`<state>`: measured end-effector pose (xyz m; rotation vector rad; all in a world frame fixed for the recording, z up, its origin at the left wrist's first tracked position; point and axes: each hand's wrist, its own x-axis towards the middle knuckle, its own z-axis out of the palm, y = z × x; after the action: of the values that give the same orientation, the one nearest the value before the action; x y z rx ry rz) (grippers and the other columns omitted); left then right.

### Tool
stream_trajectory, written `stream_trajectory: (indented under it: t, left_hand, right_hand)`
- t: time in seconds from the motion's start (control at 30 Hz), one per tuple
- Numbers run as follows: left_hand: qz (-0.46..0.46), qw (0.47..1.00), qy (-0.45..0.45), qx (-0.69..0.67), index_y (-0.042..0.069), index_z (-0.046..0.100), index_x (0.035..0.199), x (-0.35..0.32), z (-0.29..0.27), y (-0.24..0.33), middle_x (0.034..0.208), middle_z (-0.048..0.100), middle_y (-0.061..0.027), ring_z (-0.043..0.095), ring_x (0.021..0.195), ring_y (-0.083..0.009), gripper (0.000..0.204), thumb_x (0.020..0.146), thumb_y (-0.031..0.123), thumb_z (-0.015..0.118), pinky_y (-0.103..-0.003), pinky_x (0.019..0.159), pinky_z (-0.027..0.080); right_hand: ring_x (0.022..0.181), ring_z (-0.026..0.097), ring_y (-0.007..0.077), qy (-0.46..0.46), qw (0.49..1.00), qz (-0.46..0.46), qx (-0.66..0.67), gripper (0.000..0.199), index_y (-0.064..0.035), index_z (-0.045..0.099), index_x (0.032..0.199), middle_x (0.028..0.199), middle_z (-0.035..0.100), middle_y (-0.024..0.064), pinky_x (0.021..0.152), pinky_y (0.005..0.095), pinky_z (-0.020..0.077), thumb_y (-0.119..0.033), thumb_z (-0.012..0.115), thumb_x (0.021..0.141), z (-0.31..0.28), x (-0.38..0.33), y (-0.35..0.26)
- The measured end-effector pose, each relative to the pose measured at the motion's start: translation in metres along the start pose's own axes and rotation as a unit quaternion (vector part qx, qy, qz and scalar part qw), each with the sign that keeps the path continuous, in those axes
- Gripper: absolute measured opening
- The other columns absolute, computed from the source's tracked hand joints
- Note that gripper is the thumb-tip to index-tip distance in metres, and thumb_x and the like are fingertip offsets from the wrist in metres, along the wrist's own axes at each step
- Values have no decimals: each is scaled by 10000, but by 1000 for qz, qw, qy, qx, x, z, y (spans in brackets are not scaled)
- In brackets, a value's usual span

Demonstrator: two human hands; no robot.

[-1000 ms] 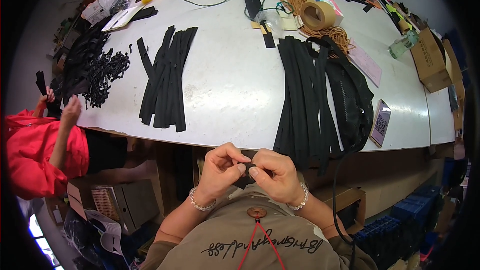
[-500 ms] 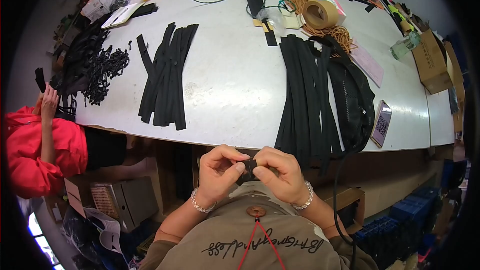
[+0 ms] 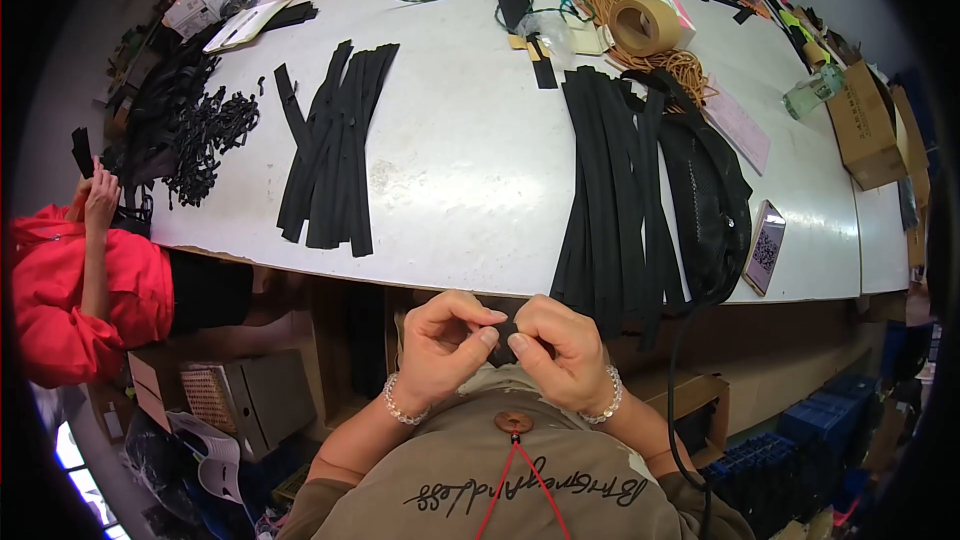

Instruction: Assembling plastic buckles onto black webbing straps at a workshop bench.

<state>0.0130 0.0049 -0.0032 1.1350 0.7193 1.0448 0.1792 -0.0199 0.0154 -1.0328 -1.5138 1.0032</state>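
Just off the table's near edge, my left hand [image 3: 446, 338] and my right hand [image 3: 562, 344] face each other at close range. The fingers of both are curled in a pinch. A small black strip [image 3: 508, 340] shows faintly at the right fingertips, hard to separate from the dark gap behind. What the left fingertips hold, if anything, is too small to make out. Beyond the right hand, a bundle of long black strips [image 3: 607, 170] hangs over the edge. Another pile of black strips [image 3: 338, 155] lies farther left on the white table [image 3: 460, 180].
Small black pieces [image 3: 212, 135] are heaped at the left, by a person in red [image 3: 95, 290]. A black bag [image 3: 703, 200] and a phone [image 3: 765, 247] lie at right, with a tape roll [image 3: 643, 26] behind. A dark cable [image 3: 676, 380] hangs beside my right arm.
My fingertips have shifted slightly, and the black piece between them shows less than before. The person in red has moved a little; the strips on the table stay put.
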Motion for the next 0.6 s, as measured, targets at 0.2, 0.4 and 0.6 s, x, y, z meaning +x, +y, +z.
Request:
stream_trajectory:
  t: [0.2, 0.4, 0.6]
  left_hand:
    - [3, 1000, -15, -11, -12, 617, 897, -1, -2, -3, 797, 566, -28, 509, 722, -59, 169, 765, -106, 574, -204, 654, 428]
    - [-26, 996, -8, -86, -19, 613, 940, -5, -1, -4, 830, 591, -43, 535, 747, -73, 193, 769, -103, 581, -216, 692, 455]
    - [0, 999, 5, 37, -27, 610, 979, -4, 0, 3, 914, 632, -71, 572, 777, -78, 251, 739, -79, 658, -216, 684, 479]
  right_hand:
    - [536, 431, 187, 34, 999, -18, 0, 78, 16, 510, 726, 653, 455, 90, 478, 286, 350, 26, 566, 779, 10, -5, 3]
    - [590, 465, 153, 64, 998, -16, -10, 35, 14, 533, 757, 718, 516, 78, 515, 249, 366, 16, 553, 785, 14, -7, 4]
    - [629, 454, 128, 55, 996, 21, 72, 45, 14, 532, 804, 750, 511, 63, 554, 239, 374, -8, 564, 828, 9, -9, 23]
